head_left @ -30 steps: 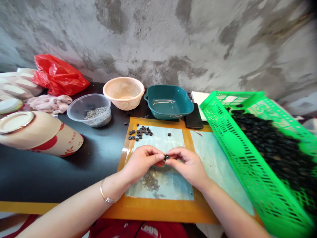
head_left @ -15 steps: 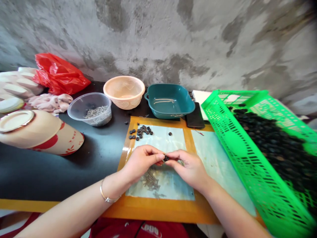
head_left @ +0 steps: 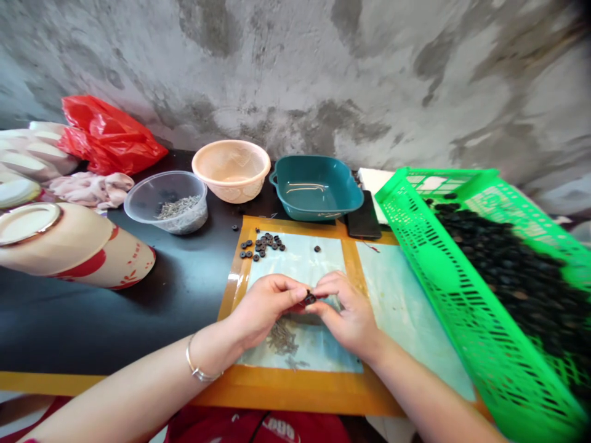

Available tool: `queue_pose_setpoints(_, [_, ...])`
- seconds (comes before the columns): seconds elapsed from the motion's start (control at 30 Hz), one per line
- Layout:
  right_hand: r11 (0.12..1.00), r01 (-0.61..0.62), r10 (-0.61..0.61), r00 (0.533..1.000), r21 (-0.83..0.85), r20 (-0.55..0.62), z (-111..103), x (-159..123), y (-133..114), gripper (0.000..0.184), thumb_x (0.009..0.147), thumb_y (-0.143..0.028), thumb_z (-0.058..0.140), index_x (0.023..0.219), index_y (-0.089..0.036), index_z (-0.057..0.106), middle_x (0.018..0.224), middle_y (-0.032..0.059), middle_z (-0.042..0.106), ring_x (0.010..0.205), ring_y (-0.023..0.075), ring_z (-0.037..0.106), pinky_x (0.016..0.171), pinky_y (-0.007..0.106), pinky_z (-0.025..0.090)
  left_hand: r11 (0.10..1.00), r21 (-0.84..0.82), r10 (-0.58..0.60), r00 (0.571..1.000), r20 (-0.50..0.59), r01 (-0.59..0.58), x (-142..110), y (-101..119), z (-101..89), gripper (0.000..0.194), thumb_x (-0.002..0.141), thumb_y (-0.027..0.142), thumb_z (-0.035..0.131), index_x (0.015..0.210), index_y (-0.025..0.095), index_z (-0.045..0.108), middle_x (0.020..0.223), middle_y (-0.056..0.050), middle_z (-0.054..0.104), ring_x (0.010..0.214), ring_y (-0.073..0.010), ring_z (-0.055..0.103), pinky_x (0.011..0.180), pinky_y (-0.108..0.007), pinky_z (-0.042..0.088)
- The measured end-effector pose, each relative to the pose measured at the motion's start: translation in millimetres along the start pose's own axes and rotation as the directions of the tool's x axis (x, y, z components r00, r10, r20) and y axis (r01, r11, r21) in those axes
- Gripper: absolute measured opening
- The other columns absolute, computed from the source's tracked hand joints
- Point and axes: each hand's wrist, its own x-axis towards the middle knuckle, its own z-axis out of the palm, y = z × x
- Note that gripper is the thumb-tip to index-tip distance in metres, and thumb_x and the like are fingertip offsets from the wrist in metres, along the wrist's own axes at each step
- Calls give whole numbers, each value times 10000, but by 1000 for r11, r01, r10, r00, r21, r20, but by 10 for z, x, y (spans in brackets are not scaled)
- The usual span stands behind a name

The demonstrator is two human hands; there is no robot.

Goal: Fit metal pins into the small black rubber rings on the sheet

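Over the pale blue mat, my left hand (head_left: 270,304) pinches a small black round part (head_left: 309,298) between thumb and forefinger. My right hand (head_left: 346,314) meets it from the other side, its thumb and finger closed at the part's edge; whether a thin pin is also held there I cannot make out. Below the hands lies a pile of thin metal pins (head_left: 282,337). Beyond them, several black rings with centre holes (head_left: 263,245) are clustered at the mat's upper left. A single black ring (head_left: 317,249) sits apart to their right.
At the back stand a clear bowl of metal pins (head_left: 198,215), a peach bowl (head_left: 235,191) and a teal basin (head_left: 318,212). A green basket (head_left: 443,264) of black parts fills the right side. A patterned container (head_left: 96,246) and red bag (head_left: 115,138) are left.
Both hands have shifted slightly downward with the black part. My right hand's fingers have lifted and rearranged around it. The loose rings have not moved.
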Motion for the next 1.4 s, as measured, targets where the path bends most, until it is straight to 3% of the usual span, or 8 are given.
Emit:
queue_pose_setpoints(0.1, [998, -60, 60, 998, -1, 23, 14, -9, -16, 116, 893, -226, 628, 985, -223, 558, 838, 22, 580, 786, 179, 559, 711, 326, 472, 1000, -23, 5, 1000, 5, -5, 0, 10, -10, 318, 572, 389, 875, 691, 129, 736, 708, -38, 724, 670, -128, 615, 710, -259, 479])
queue_pose_setpoints(0.27, [999, -40, 44, 992, -37, 116, -3, -9, -37, 333, 942, -269, 552, 1274, -257, 527, 948, 55, 591, 864, 204, 562, 767, 368, 483, 999, -51, 20, 999, 42, -18, 1, 11, -29, 279, 586, 347, 876, 663, 134, 713, 731, -41, 730, 722, -139, 630, 738, -267, 477])
queue_pose_setpoints(0.53, [992, 66, -64, 998, -109, 28, -25, 11, -56, 329, 923, -240, 579, 1244, -295, 628, 827, 38, 534, 786, 196, 525, 679, 342, 471, 999, -53, -6, 1000, 24, 7, 5, -37, -10, 319, 588, 355, 875, 701, 109, 706, 661, -26, 705, 630, -116, 623, 704, -261, 482])
queue_pose_setpoints(0.73, [995, 57, -57, 998, -85, 3, -28, 31, -72, 259, 900, -218, 604, 1146, -268, 669, 798, 37, 549, 774, 203, 532, 688, 362, 467, 997, -24, 79, 997, 6, -79, 1, -42, -3, 399, 643, 328, 846, 960, 143, 690, 764, -31, 731, 655, -118, 649, 673, -244, 511])
queue_pose_setpoints(0.9, [998, 36, -36, 999, -45, 0, -45, 24, -64, 244, 883, -159, 610, 1110, -241, 645, 840, 42, 551, 802, 202, 526, 697, 348, 455, 940, 209, 259, 963, 78, -270, -49, -31, 12, 469, 604, 245, 851, 1038, 160, 695, 919, -71, 741, 821, -191, 684, 792, -319, 551])
queue_pose_setpoints(1.07, [998, 35, -35, 999, -43, -1, -33, 21, -76, 154, 881, -154, 585, 1013, -213, 635, 822, 42, 538, 784, 202, 522, 675, 343, 456, 743, 554, 408, 910, 71, -377, -78, -85, -4, 402, 646, 196, 808, 1040, 180, 729, 916, -71, 750, 806, -209, 693, 804, -333, 552])
queue_pose_setpoints(1.4, [1000, -24, 24, 1000, 8, -3, 37, -17, -87, 74, 898, -186, 533, 928, -202, 598, 812, 43, 539, 765, 194, 539, 671, 334, 474, 668, 636, 426, 899, 101, -388, -98, -44, 10, 262, 691, 218, 772, 953, 219, 766, 796, -37, 751, 738, -200, 678, 717, -294, 540])
